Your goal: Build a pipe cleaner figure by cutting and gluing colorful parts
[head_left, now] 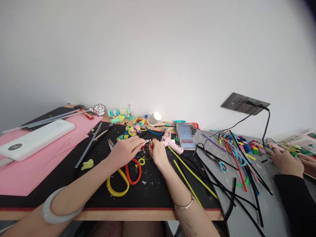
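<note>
My left hand (128,148) is closed in a pinch with a small pale lilac piece (147,141) at its fingertips. Close beside it, my right hand (158,153) has its fingers closed around something small with gold and red on it, mostly hidden. The fingertips of both hands almost meet above the black mat (155,194). Scissors (118,191) with one yellow and one red handle loop lie partly under my left hand and forearm. Just right of my right hand lies a pink glue gun (170,143). A small yellow-green ring (141,161) rests between my wrists.
A phone (186,136) and paper cup (154,118) stand near the wall. Pink sheets (61,144) and a white device (39,138) lie left. Pipe cleaners (192,177) and black cords spread right, below a wall socket (244,103). Another person's hands (287,163) work far right.
</note>
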A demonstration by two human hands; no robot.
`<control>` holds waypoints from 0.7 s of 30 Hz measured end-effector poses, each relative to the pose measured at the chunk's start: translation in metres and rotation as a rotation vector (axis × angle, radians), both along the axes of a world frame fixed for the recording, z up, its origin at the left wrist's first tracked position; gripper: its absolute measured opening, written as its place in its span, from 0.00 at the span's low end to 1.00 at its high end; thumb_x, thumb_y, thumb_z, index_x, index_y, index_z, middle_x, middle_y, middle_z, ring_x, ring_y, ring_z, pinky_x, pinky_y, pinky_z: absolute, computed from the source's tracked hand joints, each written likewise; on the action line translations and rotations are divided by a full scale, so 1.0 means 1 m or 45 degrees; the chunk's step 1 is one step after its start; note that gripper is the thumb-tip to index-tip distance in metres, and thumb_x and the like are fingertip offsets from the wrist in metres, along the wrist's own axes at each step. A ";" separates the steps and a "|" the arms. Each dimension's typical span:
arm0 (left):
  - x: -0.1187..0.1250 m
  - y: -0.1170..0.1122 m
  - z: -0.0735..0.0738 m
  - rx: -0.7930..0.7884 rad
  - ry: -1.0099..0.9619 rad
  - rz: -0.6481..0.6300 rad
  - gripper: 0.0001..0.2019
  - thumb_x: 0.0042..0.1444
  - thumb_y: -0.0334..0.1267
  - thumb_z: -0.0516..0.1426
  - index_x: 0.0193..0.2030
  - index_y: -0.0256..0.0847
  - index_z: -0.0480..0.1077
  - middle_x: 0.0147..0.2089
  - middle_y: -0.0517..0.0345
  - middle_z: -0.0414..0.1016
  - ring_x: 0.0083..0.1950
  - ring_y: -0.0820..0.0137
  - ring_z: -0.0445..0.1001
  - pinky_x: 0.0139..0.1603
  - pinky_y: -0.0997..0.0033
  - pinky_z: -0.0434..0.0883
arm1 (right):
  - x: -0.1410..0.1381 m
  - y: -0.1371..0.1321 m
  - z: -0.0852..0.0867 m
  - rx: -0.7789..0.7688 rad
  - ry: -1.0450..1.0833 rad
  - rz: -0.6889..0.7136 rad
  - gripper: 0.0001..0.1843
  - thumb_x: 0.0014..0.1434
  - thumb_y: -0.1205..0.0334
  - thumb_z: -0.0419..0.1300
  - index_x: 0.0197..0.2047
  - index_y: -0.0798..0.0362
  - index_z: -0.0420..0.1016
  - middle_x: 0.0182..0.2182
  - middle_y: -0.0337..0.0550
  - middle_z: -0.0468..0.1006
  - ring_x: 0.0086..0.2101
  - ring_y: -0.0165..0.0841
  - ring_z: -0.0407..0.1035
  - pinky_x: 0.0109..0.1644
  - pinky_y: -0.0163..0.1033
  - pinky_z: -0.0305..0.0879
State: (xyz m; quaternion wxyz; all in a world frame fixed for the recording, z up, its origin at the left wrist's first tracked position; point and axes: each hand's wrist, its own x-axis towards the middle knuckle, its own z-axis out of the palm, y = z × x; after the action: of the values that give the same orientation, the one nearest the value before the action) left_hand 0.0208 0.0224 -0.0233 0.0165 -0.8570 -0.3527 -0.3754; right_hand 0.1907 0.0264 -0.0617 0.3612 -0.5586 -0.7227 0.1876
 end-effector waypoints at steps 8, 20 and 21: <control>-0.001 0.002 -0.003 0.076 0.014 0.036 0.09 0.62 0.34 0.49 0.42 0.39 0.70 0.36 0.56 0.76 0.36 0.73 0.75 0.37 0.76 0.69 | -0.002 -0.002 0.006 -0.062 -0.007 -0.036 0.08 0.55 0.69 0.47 0.29 0.54 0.65 0.21 0.38 0.63 0.24 0.30 0.58 0.30 0.33 0.54; 0.000 0.001 -0.002 0.059 0.078 0.057 0.10 0.62 0.34 0.48 0.41 0.39 0.71 0.36 0.55 0.76 0.35 0.72 0.75 0.36 0.75 0.69 | -0.002 -0.003 0.011 -0.102 0.020 -0.005 0.09 0.55 0.70 0.46 0.29 0.54 0.66 0.20 0.37 0.63 0.24 0.29 0.58 0.30 0.33 0.54; 0.000 0.001 -0.002 0.061 0.082 0.058 0.11 0.62 0.35 0.48 0.41 0.39 0.71 0.36 0.55 0.76 0.35 0.72 0.75 0.36 0.75 0.69 | -0.002 -0.003 0.011 -0.102 0.018 -0.005 0.09 0.56 0.70 0.46 0.29 0.54 0.66 0.20 0.37 0.63 0.24 0.29 0.58 0.30 0.33 0.54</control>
State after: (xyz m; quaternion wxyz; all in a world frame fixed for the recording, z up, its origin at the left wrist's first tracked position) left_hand 0.0206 0.0233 -0.0252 0.0570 -0.8597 -0.3625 -0.3553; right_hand 0.1888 0.0231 -0.0503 0.3439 -0.5726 -0.7110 0.2197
